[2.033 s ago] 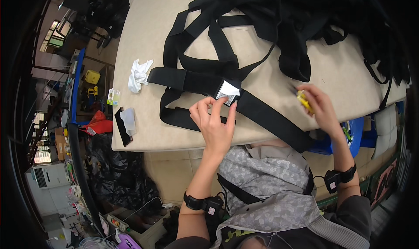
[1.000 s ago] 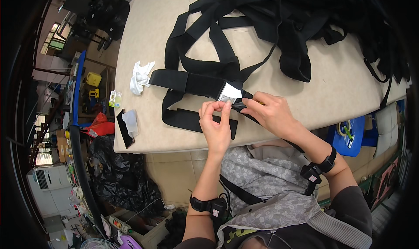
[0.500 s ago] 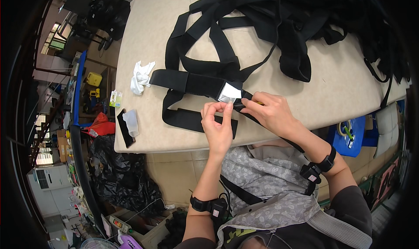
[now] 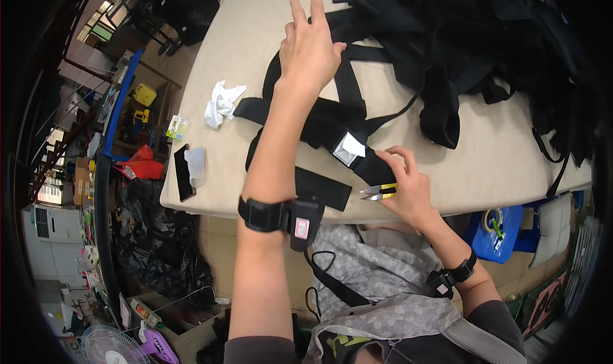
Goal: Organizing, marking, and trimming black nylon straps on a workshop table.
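My left hand point(image 4: 309, 56) is raised over the far part of the table, fingers stretched out and nothing in it. Yellow-handled thread snips point(image 4: 381, 189) with two pointed metal blades are held in my right hand point(image 4: 412, 192). The thumb and forefinger of that hand touch the edge of a black fabric strap point(image 4: 372, 168). On this strap lies a small silver and white patch point(image 4: 348, 148), with a white corner standing up. Part of the strap work is hidden under my left forearm.
A large heap of black straps point(image 4: 491, 51) covers the far right of the padded table point(image 4: 498, 172). Crumpled white tissue point(image 4: 223, 104), a dark phone point(image 4: 184, 176) and a small green-white packet point(image 4: 177, 127) lie at the left. A blue bin point(image 4: 495, 236) stands beyond the right edge.
My left hand has left the patch and reached far forward, opening. My right hand has moved slightly right and nearer, so the snips now show plainly. The view has shifted a little.
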A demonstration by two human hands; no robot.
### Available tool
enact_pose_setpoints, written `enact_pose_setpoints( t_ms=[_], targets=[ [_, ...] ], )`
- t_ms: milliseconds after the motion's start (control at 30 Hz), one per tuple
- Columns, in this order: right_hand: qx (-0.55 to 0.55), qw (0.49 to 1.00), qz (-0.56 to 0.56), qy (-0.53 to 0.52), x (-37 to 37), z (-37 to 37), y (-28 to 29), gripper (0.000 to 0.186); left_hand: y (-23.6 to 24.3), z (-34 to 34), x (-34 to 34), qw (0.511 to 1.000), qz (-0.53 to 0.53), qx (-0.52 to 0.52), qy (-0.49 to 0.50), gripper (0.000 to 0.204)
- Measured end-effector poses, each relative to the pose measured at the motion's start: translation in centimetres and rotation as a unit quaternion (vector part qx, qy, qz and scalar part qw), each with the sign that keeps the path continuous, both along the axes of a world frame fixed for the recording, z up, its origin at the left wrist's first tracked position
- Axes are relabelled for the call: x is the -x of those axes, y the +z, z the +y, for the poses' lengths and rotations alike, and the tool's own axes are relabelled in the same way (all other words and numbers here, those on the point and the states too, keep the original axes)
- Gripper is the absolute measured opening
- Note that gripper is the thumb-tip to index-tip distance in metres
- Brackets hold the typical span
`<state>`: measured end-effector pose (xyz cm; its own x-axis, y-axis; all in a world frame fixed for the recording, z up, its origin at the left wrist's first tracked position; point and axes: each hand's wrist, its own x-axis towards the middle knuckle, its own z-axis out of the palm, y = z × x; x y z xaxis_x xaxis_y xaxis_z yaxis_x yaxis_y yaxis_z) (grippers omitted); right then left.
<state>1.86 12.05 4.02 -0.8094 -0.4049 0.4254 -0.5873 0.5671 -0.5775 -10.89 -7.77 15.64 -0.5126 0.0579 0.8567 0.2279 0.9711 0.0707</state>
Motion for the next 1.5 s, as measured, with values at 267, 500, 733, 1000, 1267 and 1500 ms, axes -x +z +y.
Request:
enact_pose_setpoints(
  t_ms=[267,500,733,1000,1267,1500],
  targets=[
    [0.033,0.999,-0.002,0.040,1.6,1.0,-0.3,0.047,-4.9,-0.9,-14.1,0.820,-0.514,-0.250,-0.033,0.031],
    [0.201,0.861,-0.462,0.070,4.0,3.7,-0.2,0.027,-8.0,2.3,-10.6,0.881,-0.270,-0.339,-0.188,0.025],
    [0.085,0.959,-0.271,0.000,3.8,5.7,-1.3,0.026,-11.5,3.2,-7.6,0.918,-0.264,-0.220,-0.198,0.016],
    [-0.141,0.989,0.047,0.003,5.2,5.6,0.3,0.031,-11.9,3.3,-8.3,0.891,-0.285,-0.293,-0.195,0.010],
    [-0.134,0.985,0.106,0.022,5.8,5.0,0.5,0.035,-11.8,3.5,-8.7,0.881,-0.299,-0.300,-0.211,0.016],
    [-0.148,0.982,0.105,0.058,5.9,4.8,0.7,0.034,-12.0,3.9,-9.2,0.884,-0.300,-0.305,-0.187,0.020]
  ],
)
